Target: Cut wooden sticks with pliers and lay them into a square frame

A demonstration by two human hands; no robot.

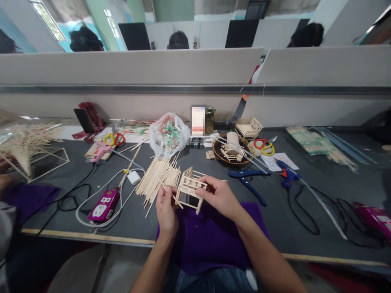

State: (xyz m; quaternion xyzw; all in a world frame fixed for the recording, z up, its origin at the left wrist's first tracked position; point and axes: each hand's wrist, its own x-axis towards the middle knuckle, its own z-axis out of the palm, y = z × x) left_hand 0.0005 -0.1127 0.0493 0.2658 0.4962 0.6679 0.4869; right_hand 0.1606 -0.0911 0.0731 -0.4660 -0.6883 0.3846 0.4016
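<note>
My right hand (pixel 218 196) grips a small frame model built of thin wooden sticks (pixel 191 188), held just above a purple cloth (pixel 210 236) at the table's near edge. My left hand (pixel 166 211) pinches a single short stick (pixel 174 197) and holds it against the model's left side. A loose pile of wooden sticks (pixel 159 175) lies right behind my left hand.
A blue cutter (pixel 249 181), a blue glue gun (pixel 288 177) and red-yellow scissors (pixel 264 147) lie to the right; a brown plate (pixel 220 156) holds stick parts. A pink power strip (pixel 104 205), a pink glue gun (pixel 100 151) and a plastic bag (pixel 169 136) sit left. Another person's stickwork (pixel 24 146) is at far left.
</note>
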